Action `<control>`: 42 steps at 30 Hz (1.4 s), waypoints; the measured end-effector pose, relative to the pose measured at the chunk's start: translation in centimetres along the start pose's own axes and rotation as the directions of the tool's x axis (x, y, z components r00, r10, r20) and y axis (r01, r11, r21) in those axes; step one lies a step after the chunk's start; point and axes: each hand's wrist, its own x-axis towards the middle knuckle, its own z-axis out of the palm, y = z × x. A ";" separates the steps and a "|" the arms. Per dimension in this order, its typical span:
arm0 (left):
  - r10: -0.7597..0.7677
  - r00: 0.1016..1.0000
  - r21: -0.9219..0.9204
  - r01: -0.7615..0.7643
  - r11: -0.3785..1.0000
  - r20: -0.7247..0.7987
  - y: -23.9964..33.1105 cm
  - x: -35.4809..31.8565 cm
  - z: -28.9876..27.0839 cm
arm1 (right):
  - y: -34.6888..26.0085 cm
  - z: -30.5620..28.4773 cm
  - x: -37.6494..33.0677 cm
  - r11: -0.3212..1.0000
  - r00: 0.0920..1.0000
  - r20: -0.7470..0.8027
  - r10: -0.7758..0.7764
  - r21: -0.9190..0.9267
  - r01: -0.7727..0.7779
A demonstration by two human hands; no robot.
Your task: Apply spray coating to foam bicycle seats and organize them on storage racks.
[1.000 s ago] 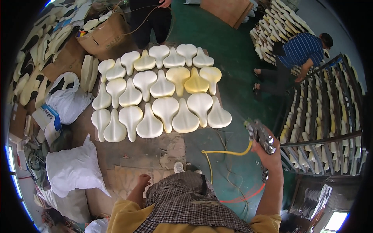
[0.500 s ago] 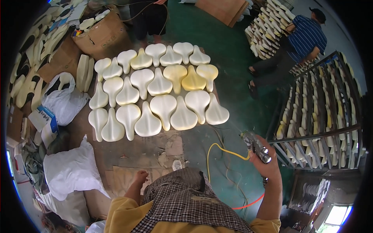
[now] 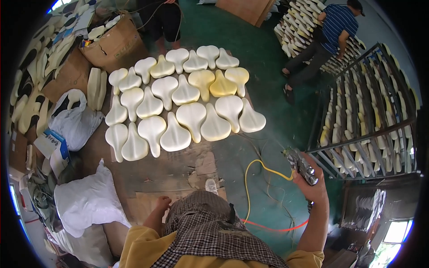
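Note:
My right hand [image 3: 314,184] is wrapped round a metal spray gun [image 3: 301,167], out to the right of the laid-out bicycle saddles. From its nozzle a faint mist trails toward the nearest right saddle [image 3: 253,119]. A yellow hose [image 3: 246,183] runs from the gun down to the floor. The saddles lie close together in three rows on a low board, mostly cream-white; one yellow saddle [image 3: 222,85] stands out in the middle row. Beside my checked apron [image 3: 201,219], my left hand [image 3: 163,203] hangs with fingers loosely curled, and nothing shows in it.
Right of me stands a metal rack [image 3: 364,152] full of saddles. A person in a striped shirt [image 3: 336,27] is by another saddle rack. At the far edge stands another person, legs [image 3: 161,22] visible. Cardboard boxes [image 3: 114,47] and white sacks [image 3: 89,192] crowd the left.
The whole view has shifted slightly. My right hand still grips the spray gun, now a little farther right in the picture. The striped-shirt person has leaned and turned toward the far rack.

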 end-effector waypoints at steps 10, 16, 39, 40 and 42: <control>-0.082 0.988 0.035 0.088 0.996 -0.134 -4.6 -2.8 -6.5 | 0.0 2.2 -2.8 0.994 0.998 0.037 0.046 -0.098 -0.043; -0.111 0.980 0.075 0.125 0.989 -0.167 -5.8 -2.0 -8.7 | -5.0 6.7 3.1 0.978 0.999 -0.028 -0.021 0.208 0.027; -0.050 0.982 -0.033 0.045 0.998 -0.182 -2.7 -0.9 -13.5 | -9.3 11.1 8.9 0.965 0.998 -0.020 -0.066 0.252 0.069; -0.051 0.981 -0.033 0.045 0.998 -0.186 -3.3 -0.9 -13.6 | -9.1 10.8 8.1 0.984 0.999 0.035 -0.032 0.178 0.025; -0.019 0.987 -0.043 0.013 0.999 -0.158 -4.7 -0.6 -13.9 | -8.4 10.0 5.9 0.998 0.994 0.090 0.056 0.033 -0.059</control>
